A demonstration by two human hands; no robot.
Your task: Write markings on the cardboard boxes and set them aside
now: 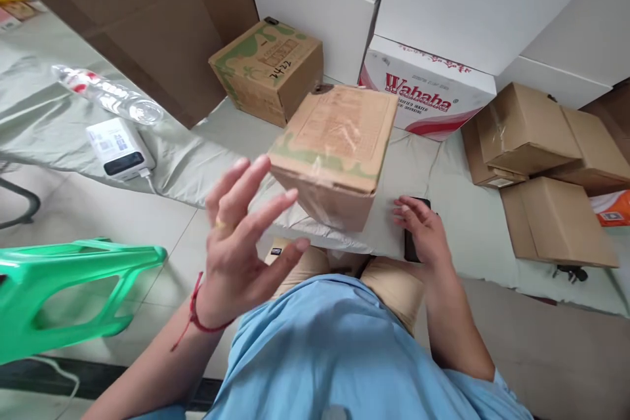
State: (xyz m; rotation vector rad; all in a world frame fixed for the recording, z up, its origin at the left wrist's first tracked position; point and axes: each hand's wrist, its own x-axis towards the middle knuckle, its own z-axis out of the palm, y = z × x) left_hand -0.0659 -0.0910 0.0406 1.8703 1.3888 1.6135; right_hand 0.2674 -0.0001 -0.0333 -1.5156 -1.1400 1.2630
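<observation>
A brown cardboard box (339, 134) with green print and clear tape along its top stands in front of me on the pale green cloth. Spread fingers mark my left hand (243, 243) as open, at the box's near left corner; whether a fingertip touches it I cannot tell. My right hand (423, 226), its fingers loosely bent and apart, is to the right of the box. Partly hidden behind that hand lies a flat black object (410, 248). A similar box (268, 65), marked 2422, sits behind the first one.
A white Wahaba-lettered carton (428, 92) stands at the back. Several plain cardboard boxes (556, 216) are grouped at right. On the left lie a plastic bottle (111, 95) and a white power bank (121, 147) with a cable. A green stool (73, 295) stands on the floor.
</observation>
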